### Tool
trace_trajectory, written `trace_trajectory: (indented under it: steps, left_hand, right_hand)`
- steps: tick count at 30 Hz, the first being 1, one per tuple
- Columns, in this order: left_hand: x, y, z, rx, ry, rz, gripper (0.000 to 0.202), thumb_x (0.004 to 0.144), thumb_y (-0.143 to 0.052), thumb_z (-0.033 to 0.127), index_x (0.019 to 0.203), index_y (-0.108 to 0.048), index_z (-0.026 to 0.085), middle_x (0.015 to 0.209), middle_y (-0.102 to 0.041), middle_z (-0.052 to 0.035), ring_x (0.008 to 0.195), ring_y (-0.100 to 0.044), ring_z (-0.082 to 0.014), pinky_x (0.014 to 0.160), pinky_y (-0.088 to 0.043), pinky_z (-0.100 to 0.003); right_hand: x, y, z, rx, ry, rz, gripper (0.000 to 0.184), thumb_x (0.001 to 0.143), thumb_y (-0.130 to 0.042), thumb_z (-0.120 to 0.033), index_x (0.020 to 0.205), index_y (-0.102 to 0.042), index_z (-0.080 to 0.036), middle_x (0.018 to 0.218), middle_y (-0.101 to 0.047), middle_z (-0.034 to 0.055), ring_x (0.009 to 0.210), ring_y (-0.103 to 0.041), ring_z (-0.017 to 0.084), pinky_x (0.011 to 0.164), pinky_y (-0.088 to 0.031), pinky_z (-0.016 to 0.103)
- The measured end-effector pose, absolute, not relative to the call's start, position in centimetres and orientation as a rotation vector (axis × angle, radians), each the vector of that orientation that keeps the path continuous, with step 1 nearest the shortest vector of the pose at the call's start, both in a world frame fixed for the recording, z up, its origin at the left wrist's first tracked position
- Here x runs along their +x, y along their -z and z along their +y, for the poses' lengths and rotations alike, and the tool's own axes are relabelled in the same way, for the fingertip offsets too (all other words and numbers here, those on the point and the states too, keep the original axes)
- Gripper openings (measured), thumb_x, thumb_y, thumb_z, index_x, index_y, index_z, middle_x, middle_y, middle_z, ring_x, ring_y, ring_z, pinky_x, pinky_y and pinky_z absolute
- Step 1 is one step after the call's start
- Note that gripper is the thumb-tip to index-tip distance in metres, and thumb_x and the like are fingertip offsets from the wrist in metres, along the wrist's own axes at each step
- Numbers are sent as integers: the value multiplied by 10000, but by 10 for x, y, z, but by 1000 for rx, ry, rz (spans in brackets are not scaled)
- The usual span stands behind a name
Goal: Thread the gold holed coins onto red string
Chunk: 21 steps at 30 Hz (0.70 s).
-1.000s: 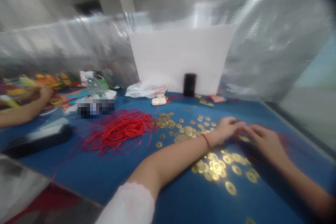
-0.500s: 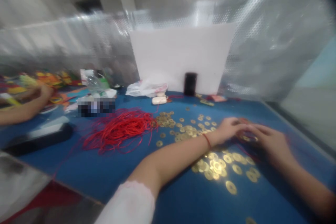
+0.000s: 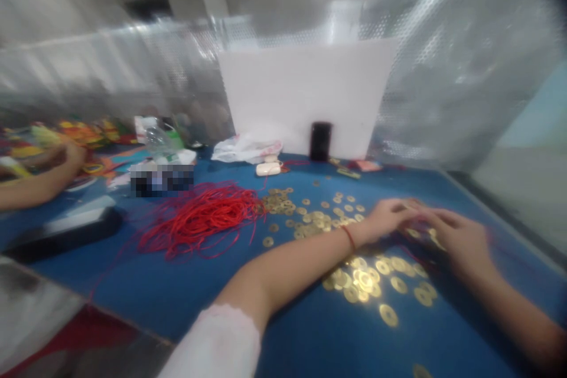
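Observation:
My left hand and my right hand meet over the blue table, fingers curled and pressed together around a gold coin and what looks like a red cord; blur hides the detail. A red cord bracelet sits on my left wrist. Several gold coins lie below the hands, and more coins are scattered to the left. A heap of red cord lies further left.
A white board with a black cup stands at the back. A white plastic bag, a bottle and a black case lie left. Another person's arm rests at far left beside colourful items. Bubble wrap lines the back.
My hands have stayed together at the same spot, with the right hand shifting slightly right and the fingers working. The other person's arm has barely moved.

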<state>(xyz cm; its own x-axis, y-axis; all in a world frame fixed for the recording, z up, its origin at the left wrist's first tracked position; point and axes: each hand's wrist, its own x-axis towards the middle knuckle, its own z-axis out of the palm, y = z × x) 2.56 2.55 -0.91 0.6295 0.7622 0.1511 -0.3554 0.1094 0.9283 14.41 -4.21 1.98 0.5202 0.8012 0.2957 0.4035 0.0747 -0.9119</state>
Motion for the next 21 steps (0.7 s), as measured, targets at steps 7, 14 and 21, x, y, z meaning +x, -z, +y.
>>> trace_trajectory:
  steps: [7, 14, 21]
  left_hand:
    - [26, 7, 25, 1213, -893, 471, 205, 766, -692, 293, 842, -663, 105, 738, -632, -10, 709, -582, -130, 728, -503, -276]
    - [26, 8, 25, 1190, -913, 472, 149, 796, -660, 264, 848, -627, 128, 709, -618, 6, 603, -565, -99, 571, -478, -211]
    - [25, 4, 25, 1243, -909, 546, 116, 822, -605, 221, 765, -574, 125, 621, -564, 25, 534, -516, -82, 536, -451, -207]
  right_hand:
    - [146, -18, -44, -1539, -280, -1190, 395, 584, -606, -555, 677, -711, -186, 681, -692, 71, 709, -604, 247, 644, -459, 342]
    - [149, -16, -42, -1547, -299, -1295, 404, 618, -591, -555, 713, -719, -183, 684, -686, 71, 703, -602, 242, 589, -426, 322]
    - [144, -17, -43, -1497, -356, -1278, 359, 640, -596, -535, 703, -693, -195, 741, -706, 71, 744, -622, 246, 678, -477, 335]
